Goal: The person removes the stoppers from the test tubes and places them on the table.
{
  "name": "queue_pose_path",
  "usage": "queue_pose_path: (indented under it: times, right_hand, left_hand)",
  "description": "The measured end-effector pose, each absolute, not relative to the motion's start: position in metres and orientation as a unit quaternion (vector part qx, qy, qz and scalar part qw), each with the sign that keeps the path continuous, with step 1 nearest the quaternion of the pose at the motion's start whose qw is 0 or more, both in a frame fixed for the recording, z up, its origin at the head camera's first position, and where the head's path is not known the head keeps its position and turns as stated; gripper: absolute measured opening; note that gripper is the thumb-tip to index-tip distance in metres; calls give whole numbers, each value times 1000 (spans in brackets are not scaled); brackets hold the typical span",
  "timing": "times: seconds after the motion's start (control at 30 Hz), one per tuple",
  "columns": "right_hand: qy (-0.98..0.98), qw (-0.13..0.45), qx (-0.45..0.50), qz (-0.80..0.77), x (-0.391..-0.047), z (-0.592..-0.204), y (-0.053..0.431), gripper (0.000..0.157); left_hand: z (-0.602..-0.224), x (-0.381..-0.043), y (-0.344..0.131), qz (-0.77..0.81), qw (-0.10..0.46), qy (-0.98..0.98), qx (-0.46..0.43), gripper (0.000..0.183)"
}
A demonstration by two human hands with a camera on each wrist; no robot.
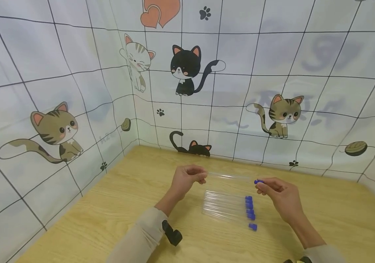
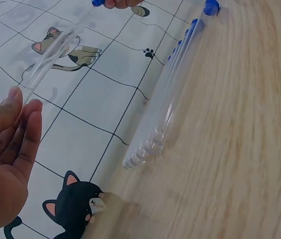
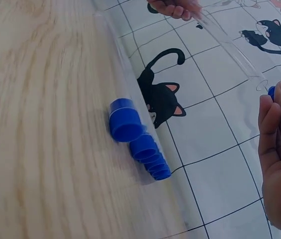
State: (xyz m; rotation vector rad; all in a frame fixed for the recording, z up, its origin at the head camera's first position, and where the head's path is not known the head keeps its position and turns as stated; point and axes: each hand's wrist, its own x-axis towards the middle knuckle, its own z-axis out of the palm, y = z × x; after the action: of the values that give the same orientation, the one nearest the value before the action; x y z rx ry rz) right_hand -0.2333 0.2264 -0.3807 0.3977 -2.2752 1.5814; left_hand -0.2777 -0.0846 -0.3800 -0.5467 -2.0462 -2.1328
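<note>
A clear test tube (image 1: 230, 176) is held in the air above the table, roughly level. My left hand (image 1: 187, 179) pinches its left end between thumb and fingers. Between thumb and fingertips of my right hand (image 1: 284, 195) is a small blue cap (image 3: 272, 92). In the right wrist view the tube's open mouth (image 3: 262, 85) faces that cap, with a slight gap between them. Below the hands, several clear test tubes (image 1: 223, 205) lie side by side on the table, their blue caps (image 1: 249, 206) to the right. The nearest blue cap (image 1: 252, 227) sits slightly apart from the others.
The light wooden table (image 1: 108, 219) meets a white cloth (image 1: 240, 47) printed with grid lines and cats at the back and left. A black device (image 1: 172, 233) is strapped at my left sleeve.
</note>
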Motion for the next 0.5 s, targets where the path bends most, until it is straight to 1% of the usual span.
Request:
queue_pose_path:
  times: [0.13, 0.33, 0.5]
  right_hand:
    - [-802, 167, 133, 557, -239, -383, 229, 30]
    - [-826, 164, 118, 526, -252, -393, 235, 32]
    - [-845, 138, 95, 508, -271, -402, 240, 41]
  left_hand:
    - [-382, -285, -84, -707, 74, -680, -179, 19]
    - [-396, -302, -84, -701, 71, -690, -164, 19]
    - [-403, -314, -83, -690, 63, -702, -162, 22]
